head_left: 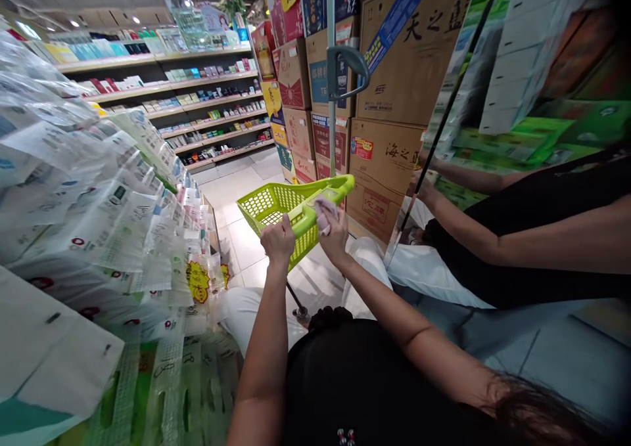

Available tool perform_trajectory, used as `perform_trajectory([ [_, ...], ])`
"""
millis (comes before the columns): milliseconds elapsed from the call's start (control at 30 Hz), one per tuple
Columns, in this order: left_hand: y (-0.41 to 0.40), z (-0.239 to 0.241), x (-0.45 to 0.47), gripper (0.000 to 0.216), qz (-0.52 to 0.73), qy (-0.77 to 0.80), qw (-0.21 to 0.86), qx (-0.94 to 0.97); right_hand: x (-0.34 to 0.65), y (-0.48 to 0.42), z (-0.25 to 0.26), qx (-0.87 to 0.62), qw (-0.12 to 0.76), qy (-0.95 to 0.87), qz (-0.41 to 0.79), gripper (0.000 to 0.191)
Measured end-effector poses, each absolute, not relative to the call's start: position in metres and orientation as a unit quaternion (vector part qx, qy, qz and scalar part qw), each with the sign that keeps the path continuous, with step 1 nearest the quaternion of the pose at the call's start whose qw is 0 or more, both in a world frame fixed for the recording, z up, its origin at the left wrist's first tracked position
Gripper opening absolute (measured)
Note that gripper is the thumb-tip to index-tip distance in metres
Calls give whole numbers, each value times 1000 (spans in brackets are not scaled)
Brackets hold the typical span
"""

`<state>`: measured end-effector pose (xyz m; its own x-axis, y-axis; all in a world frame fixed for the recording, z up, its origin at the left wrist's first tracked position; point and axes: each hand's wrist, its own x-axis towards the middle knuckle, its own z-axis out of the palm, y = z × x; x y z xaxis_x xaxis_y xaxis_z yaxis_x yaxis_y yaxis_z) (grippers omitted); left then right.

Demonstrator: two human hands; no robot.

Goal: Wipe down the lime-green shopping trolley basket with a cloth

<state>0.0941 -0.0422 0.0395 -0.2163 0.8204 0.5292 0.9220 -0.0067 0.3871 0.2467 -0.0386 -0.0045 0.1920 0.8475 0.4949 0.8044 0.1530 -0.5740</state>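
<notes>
A lime-green plastic shopping basket point(276, 203) stands tilted on a wheeled pole in front of me, with a grey handle point(345, 71) high on the pole. My left hand point(277, 239) is closed round the basket's near rim. My right hand point(332, 226) is closed on a small pink-white cloth or tissue point(323, 213) and presses it against the rim's right corner. The inside of the basket shows nothing in it.
Wrapped tissue packs point(98, 203) fill the shelf at my left. Stacked cardboard boxes point(389, 104) rise behind the basket. A mirror panel point(493, 137) at right reflects arms. Stocked shelves point(197, 104) line the far aisle over a pale tiled floor point(236, 183).
</notes>
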Motion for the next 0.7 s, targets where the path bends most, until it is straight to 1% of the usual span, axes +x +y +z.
perform_trajectory([
  [133, -46, 36, 95, 61, -356, -687, 70, -629, 251, -52, 10, -569, 349, -744, -20, 57],
  [233, -46, 35, 94, 60, -356, -680, 66, -638, 274, -30, 41, -572, 304, -761, -38, 41],
  [300, -46, 33, 94, 60, -359, -677, 64, -639, 290, -2, 66, -610, 263, -747, -38, 34],
  [467, -46, 28, 95, 62, -399, -666, 45, -628, 300, 52, 111, -665, 161, -729, -8, 28],
  [567, -49, 24, 91, 60, -463, -639, 13, -614, 283, 53, 120, -609, 105, -786, 14, 28],
  [633, -50, 19, 87, 59, -508, -614, -5, -605, 272, 48, 122, -550, 84, -831, 6, 29],
  [700, -50, 12, 81, 58, -542, -592, -21, -596, 266, 43, 123, -529, 71, -845, -18, 28],
])
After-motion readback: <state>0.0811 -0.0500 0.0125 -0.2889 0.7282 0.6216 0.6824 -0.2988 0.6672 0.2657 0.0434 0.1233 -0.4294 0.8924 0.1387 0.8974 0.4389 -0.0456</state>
